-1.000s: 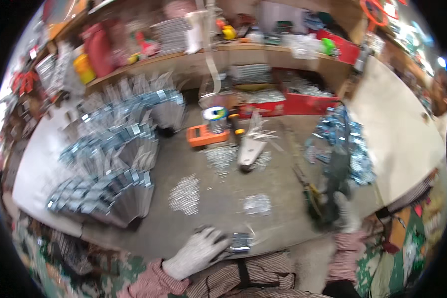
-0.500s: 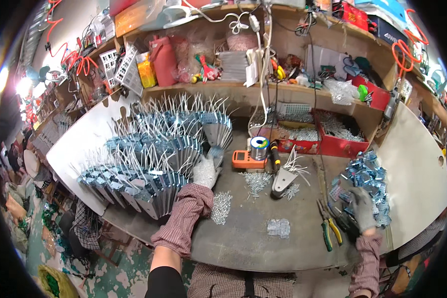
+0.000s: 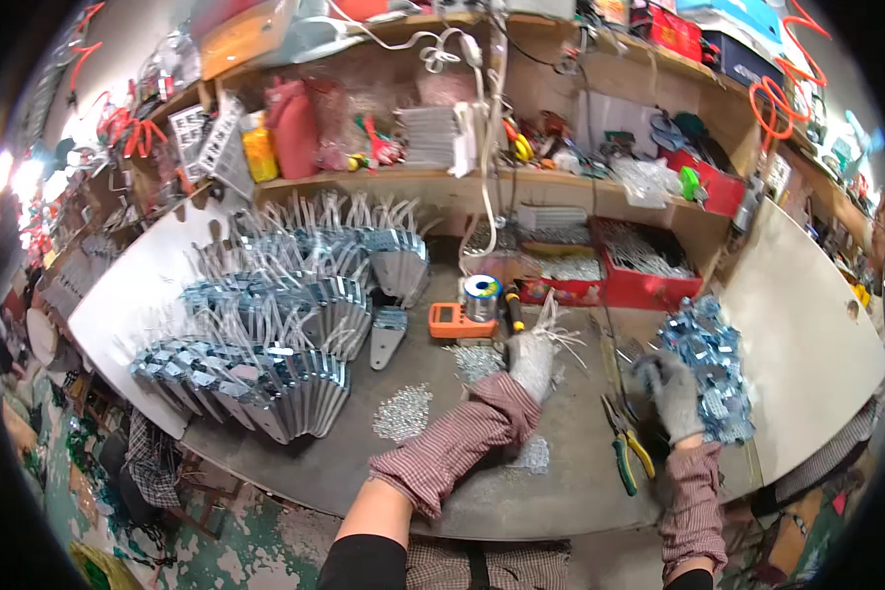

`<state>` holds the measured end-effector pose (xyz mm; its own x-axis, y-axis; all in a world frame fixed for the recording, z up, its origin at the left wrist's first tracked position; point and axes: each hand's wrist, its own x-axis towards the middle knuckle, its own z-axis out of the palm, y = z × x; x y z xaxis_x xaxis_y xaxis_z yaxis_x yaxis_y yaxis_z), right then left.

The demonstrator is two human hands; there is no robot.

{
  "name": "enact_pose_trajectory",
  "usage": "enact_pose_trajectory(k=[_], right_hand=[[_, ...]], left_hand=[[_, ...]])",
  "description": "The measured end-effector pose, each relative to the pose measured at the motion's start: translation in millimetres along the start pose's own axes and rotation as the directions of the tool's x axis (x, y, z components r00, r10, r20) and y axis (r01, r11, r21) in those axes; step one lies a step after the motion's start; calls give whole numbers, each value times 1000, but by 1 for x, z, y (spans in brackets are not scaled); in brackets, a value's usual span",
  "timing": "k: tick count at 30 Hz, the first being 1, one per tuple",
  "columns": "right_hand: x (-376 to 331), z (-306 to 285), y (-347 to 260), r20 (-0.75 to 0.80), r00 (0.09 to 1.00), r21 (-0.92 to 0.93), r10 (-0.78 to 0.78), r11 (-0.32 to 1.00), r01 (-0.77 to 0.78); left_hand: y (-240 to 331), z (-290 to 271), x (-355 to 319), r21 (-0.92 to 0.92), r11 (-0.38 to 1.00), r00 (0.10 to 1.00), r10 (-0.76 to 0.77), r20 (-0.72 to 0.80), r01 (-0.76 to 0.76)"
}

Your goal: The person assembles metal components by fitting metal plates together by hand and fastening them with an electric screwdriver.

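Observation:
My left hand (image 3: 533, 368), in a pale grey glove, covers a flat metal bracket with white wires (image 3: 559, 330) fanning out past its fingers. Its fingers are closed on the bracket, most of which is hidden beneath it. Beside the pile of bluish metal pieces (image 3: 713, 364), my gloved right hand (image 3: 673, 395) is curled over something dark that I cannot make out. Pliers with green and yellow handles (image 3: 627, 447) lie just left of it. A lone metal bracket (image 3: 388, 337) rests flat near the rows of wired brackets (image 3: 256, 379) on the left.
Small rivet-like parts (image 3: 401, 411) are heaped on the bench. An orange meter-like device (image 3: 450, 321) and a solder spool (image 3: 482, 298) stand behind. Red boxes of small parts (image 3: 649, 277) line the back. White boards (image 3: 811, 315) flank the bench; clear plastic pieces (image 3: 531, 454) lie near its front.
My left hand has moved right from the lone bracket, left lying by the rows, onto the wired bracket. My right hand has shifted left, off the bluish pile's edge. The whole view has shifted slightly.

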<state>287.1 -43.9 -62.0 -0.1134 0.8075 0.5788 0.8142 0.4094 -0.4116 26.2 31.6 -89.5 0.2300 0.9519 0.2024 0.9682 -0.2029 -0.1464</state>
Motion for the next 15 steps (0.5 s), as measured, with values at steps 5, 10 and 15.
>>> enact_pose_trajectory(k=[5,10,15], right_hand=[[-69,9,-47,171,979,38,-109,994,105],[-60,-3,-26,-60,994,-53,92,994,-95],[0,4,45,282,956,-556,79,826,96]], left_hand=[[-18,-10,-10,-234,967,967,36,-254,-97],[-51,-61,-105,-629,719,945,314,-86,-296],[-56,-39,-168,-570,713,832,548,91,-407]])
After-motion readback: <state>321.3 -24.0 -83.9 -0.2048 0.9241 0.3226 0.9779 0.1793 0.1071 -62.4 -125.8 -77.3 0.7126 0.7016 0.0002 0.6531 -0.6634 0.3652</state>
